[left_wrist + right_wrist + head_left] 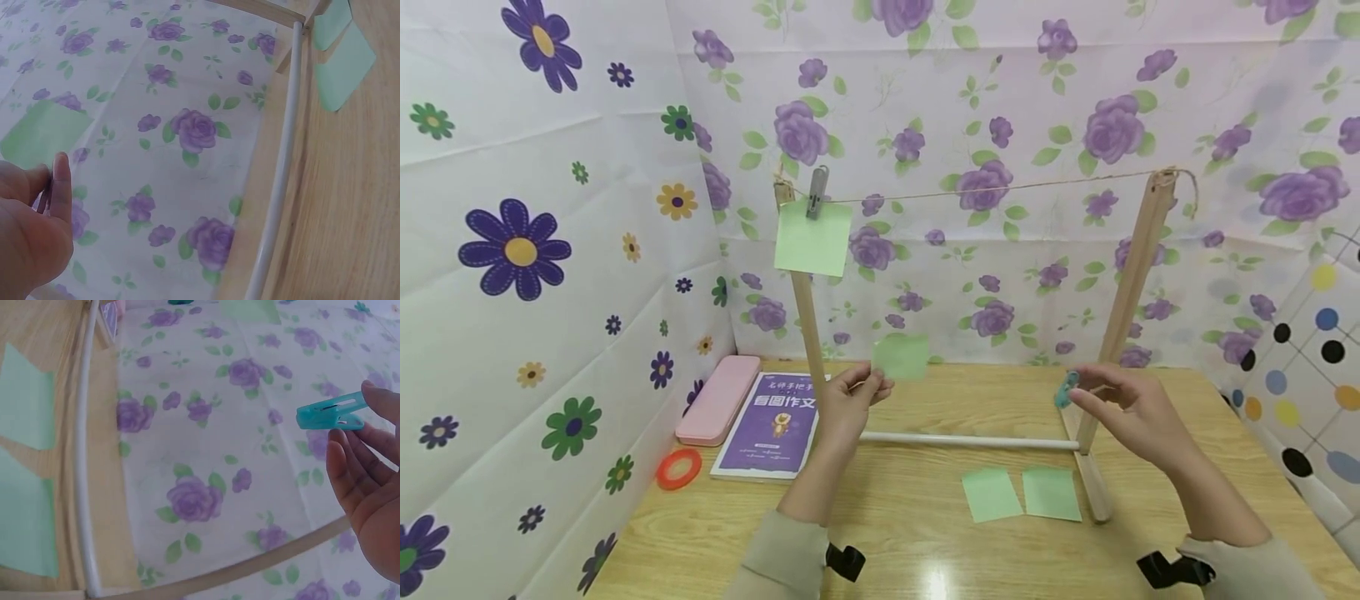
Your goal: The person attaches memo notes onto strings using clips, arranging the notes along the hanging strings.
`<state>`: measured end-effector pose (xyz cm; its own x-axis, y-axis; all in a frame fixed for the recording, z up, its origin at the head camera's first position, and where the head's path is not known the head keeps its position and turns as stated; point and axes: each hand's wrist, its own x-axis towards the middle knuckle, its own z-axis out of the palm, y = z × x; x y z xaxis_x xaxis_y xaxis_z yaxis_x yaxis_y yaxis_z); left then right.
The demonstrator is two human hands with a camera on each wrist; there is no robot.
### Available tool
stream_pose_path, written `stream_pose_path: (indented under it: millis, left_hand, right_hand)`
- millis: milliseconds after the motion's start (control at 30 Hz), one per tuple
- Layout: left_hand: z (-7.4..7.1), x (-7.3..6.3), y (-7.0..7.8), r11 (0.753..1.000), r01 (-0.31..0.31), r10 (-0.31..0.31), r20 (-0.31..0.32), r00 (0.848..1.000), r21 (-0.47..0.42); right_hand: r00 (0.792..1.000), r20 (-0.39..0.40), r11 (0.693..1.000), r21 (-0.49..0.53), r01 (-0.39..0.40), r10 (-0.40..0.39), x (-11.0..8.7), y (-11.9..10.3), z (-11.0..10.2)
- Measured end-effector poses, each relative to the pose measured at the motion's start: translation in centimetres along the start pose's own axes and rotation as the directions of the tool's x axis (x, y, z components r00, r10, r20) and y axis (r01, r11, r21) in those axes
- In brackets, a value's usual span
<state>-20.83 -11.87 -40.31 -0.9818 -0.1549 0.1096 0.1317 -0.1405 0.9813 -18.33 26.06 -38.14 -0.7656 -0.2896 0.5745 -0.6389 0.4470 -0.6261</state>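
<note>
My left hand (852, 402) pinches a green sticky note (901, 356) by its lower left corner, in front of the wooden frame's left post. In the left wrist view the same note (47, 132) stands out beyond the fingertips. My right hand (1138, 408) holds a teal clothespin (330, 412) between thumb and fingers, near the right post (1131, 275). A string (1000, 190) runs between the tops of the posts. On its left end a grey clothespin (817, 193) clips another green note (813, 240). Two more green notes (992, 495) lie on the table.
A white bar (970, 441) joins the posts low down, above the wooden table (895, 542). At the left lie a purple book (771, 429), a pink case (718, 400) and an orange-red ring (679, 485). Flowered cloth (925, 108) hangs behind.
</note>
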Motion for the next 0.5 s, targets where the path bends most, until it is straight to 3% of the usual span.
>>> stream_pose_path:
  millis: [167,367,500]
  left_hand:
    - [0.3,0.3,0.6,1.000,-0.014,0.014,-0.008,1.000,-0.011]
    - [0.7,0.5,1.0,0.998,-0.035,0.034,-0.016,0.999,-0.052]
    - [0.8,0.4,1.5,0.997,-0.043,0.042,-0.027,0.999,-0.066]
  right_hand:
    - [0.997,-0.012,0.997,0.012,0.082,-0.082,2.0,-1.2,0.3]
    - [0.993,-0.016,0.993,0.012,0.116,-0.116,3.7,-2.4,0.5]
    - [0.980,-0.066,0.982,-0.014,0.190,-0.190,5.1,-3.4,0.6]
